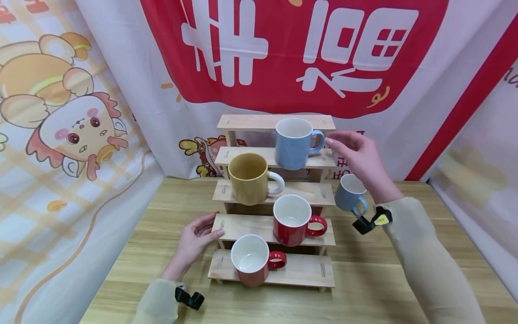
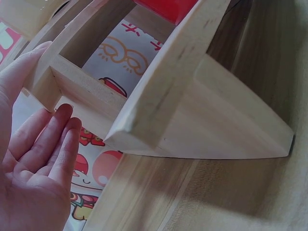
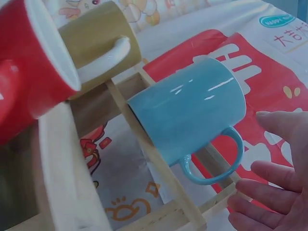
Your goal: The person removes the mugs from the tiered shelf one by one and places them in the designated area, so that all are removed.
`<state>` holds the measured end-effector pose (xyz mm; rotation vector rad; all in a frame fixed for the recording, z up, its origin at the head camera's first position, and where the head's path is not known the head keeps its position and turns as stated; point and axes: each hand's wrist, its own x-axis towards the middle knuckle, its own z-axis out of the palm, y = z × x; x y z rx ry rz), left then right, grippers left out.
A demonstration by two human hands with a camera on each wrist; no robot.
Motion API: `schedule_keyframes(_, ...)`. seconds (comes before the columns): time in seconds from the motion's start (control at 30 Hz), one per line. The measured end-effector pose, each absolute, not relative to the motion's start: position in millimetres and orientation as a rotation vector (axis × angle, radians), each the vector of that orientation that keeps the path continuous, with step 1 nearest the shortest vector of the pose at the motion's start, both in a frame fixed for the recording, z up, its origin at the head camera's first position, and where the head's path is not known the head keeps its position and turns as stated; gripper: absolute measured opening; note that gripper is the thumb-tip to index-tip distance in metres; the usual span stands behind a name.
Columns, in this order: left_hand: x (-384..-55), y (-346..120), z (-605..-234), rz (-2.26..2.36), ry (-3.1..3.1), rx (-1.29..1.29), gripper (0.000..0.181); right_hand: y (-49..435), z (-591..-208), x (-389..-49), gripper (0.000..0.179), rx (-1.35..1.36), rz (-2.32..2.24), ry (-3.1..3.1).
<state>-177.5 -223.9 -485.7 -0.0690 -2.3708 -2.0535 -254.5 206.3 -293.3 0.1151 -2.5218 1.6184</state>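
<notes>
A stepped wooden rack holds several mugs on its tiers. My right hand is beside the handle of a light blue mug on the second tier from the top. In the right wrist view, its fingers are extended and apart from the blue mug. At the rack's left side, my left hand touches the second tier from the bottom, thumb over the board. The left wrist view shows loosely bent fingers beneath the thumb. Below the blue mug sits a mustard-yellow mug with a white handle.
A red mug sits on the second tier from the bottom, a reddish mug on the lowest. On the wood-grain table, a grey-blue mug stands right of the rack. Printed cloth hangs behind and at the sides.
</notes>
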Motion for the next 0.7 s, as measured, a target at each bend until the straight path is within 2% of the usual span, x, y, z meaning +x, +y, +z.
schedule_keyframes(0.7,-174.6,-223.6,-482.8,-2.04,-2.385,-0.042,0.068,195.8,-286.0,-291.6,0.061,0.262,1.973,-2.527)
